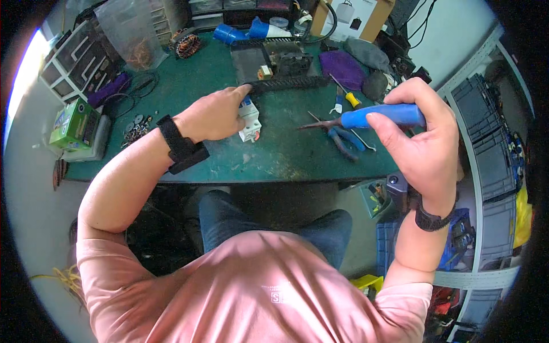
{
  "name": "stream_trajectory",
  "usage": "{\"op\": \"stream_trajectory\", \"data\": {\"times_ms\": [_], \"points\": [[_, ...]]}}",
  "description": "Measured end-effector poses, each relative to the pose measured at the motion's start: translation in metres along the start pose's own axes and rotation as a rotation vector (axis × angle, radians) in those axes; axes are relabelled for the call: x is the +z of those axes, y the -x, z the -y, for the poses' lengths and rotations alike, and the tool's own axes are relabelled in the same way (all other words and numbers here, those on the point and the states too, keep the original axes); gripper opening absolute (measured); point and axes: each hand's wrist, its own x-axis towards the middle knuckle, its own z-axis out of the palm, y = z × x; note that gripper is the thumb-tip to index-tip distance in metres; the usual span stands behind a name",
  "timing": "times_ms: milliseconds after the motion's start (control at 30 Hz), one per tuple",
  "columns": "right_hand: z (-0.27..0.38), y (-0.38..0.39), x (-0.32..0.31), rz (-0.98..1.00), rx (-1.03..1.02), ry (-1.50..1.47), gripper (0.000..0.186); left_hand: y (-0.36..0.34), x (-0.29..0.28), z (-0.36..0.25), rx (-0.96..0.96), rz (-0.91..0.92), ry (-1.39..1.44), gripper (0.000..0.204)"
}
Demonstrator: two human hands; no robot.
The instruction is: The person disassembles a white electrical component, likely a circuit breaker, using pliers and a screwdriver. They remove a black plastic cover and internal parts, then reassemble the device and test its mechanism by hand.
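My left hand (216,114) is closed on a white circuit breaker (250,127) with a blue part, just in front of a black braided strip (286,84). Raised at the right, my right hand (420,143) grips a blue handle (377,116); whatever its far end carries is hard to make out against the tools beneath. Those include blue-handled pliers (346,146) and a thin metal tool (366,143) on the green mat. Beyond them lies a yellow-handled screwdriver (351,99).
A green box (74,123), small hardware (135,130) and cables sit at the left of the bench (229,166). Behind are blue cylinders (229,34), purple cloth (340,68) and a cardboard box (360,17). Shelving with bins (492,160) stands at right.
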Motion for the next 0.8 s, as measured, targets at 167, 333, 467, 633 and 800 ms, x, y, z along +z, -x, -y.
{"op": "stream_trajectory", "data": {"times_ms": [167,333,467,633,800], "points": [[-0.008,0.009,0.003,-0.028,0.031,-0.075,0.022,-0.019,-0.005,-0.022,-0.257,0.116,-0.008,0.06],[-0.017,0.011,0.0,-0.05,-0.061,-0.043,0.021,-0.011,0.006,-0.019,-0.223,0.04,-0.056,0.065],[-0.02,0.005,0.001,-0.049,0.057,-0.167,0.021,-0.011,0.009,-0.016,-0.286,0.01,0.103,0.064],[-0.029,-0.008,0.01,-0.065,0.095,-0.319,0.022,-0.011,0.007,-0.011,-0.165,0.123,0.293,0.057],[-0.025,-0.028,-0.005,0.056,0.009,-0.299,0.023,-0.016,-0.004,-0.015,0.209,0.34,0.288,0.058]]}}
